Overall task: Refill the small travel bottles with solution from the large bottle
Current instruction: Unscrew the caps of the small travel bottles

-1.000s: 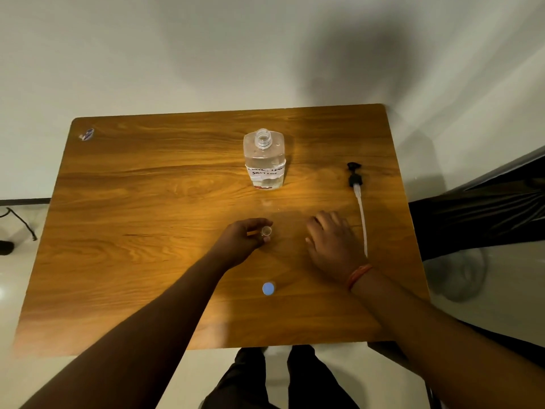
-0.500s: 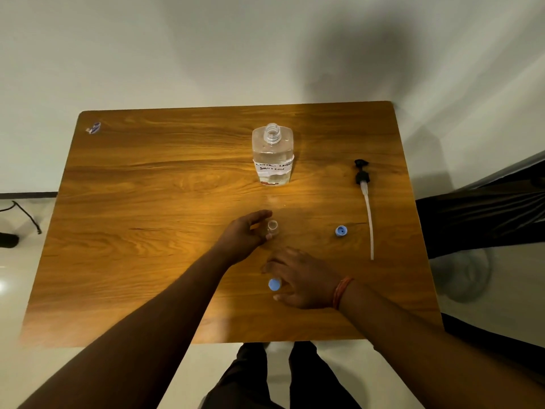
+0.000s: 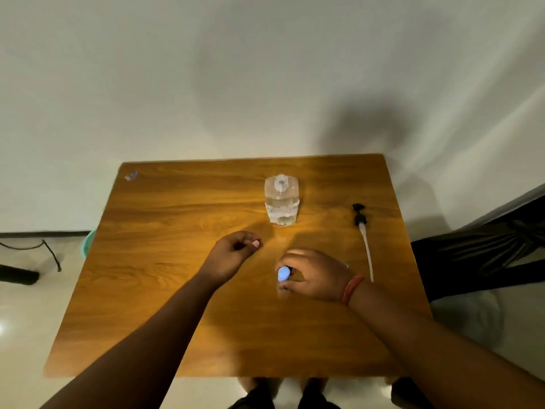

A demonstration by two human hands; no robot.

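The large clear bottle (image 3: pixel 281 200) stands uncapped at the table's far middle, with a little liquid in its base. My left hand (image 3: pixel 233 255) rests in front of it, its thumb and fingers curled round a small clear open bottle (image 3: pixel 256 244), of which only a pale bit shows at the fingertips. To the right, my right hand (image 3: pixel 314 276) grips a small bottle with a blue cap (image 3: pixel 283 273), tilted toward the left. The edge of a loose blue cap (image 3: pixel 346 265) peeks out behind that hand.
A black pump head with its long white tube (image 3: pixel 365 243) lies on the wooden table (image 3: pixel 165 261) to the right. A small scrap (image 3: pixel 131 175) sits at the far left corner. A dark chair (image 3: pixel 486 255) stands off the right edge, and a cable lies on the floor at left.
My right hand came from the table's right side to the blue-capped small bottle near the front, took hold of it and tipped it. The view shifted back; my left hand stayed put.
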